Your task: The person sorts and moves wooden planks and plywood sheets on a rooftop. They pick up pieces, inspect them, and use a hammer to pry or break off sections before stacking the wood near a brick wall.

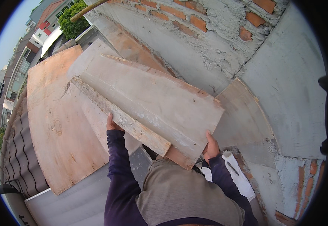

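A plywood panel (158,96) with a rough timber batten (124,118) along its near edge spans the space in front of my body. My left hand (113,124) grips the batten's outer side, its thumb on top and the other fingers hidden beneath. At the panel's right end, my right hand (211,147) holds the edge with the thumb up. Grey cement residue and small dark holes mark the panel's face. Beneath it lies a larger, reddish plywood sheet (62,121), partly covered on its right side.
A brick wall with rough mortar (197,22) rises beyond the panel. Another board (245,110) leans at the right. Dark roof tiles (25,147) slope away at the left, where the roof drops off towards houses. A white sack-like sheet (238,175) lies by my right arm.
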Tool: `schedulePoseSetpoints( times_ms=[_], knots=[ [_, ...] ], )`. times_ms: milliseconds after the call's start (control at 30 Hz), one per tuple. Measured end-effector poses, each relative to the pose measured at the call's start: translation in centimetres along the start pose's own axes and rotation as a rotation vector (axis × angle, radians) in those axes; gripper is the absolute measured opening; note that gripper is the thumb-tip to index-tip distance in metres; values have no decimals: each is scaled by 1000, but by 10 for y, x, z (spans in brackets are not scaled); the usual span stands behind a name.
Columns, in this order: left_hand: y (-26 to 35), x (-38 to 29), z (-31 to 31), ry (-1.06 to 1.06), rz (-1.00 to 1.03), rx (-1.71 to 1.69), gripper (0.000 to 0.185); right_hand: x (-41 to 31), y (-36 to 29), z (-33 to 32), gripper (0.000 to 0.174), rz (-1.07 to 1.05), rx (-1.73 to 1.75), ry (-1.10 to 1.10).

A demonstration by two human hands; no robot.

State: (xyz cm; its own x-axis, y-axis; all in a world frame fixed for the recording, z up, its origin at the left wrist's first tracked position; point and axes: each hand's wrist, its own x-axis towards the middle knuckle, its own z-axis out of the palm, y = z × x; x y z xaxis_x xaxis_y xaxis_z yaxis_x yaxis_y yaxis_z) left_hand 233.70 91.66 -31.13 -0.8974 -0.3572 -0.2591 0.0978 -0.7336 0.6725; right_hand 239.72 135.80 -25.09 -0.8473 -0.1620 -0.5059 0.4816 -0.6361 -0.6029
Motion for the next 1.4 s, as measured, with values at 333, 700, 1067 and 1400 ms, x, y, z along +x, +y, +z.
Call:
schedulePoseSetpoints(
  times_ms=[333, 700, 1067, 1400],
  knots=[
    [-8, -10, 57, 82, -109, 26, 42, 7, 8, -46, 55, -325, -450, 286],
    [-20, 21, 181, -53, -135, 178, 39, -41, 0, -45, 50, -256, 104, 340],
    [-90, 141, 254, -211, -488, 594, 49, -101, -66, 15, 39, -144, 427, 98],
    [-127, 110, 247, -53, -430, 778, 64, -74, -100, 33, 27, -163, 511, 156]
  ],
)
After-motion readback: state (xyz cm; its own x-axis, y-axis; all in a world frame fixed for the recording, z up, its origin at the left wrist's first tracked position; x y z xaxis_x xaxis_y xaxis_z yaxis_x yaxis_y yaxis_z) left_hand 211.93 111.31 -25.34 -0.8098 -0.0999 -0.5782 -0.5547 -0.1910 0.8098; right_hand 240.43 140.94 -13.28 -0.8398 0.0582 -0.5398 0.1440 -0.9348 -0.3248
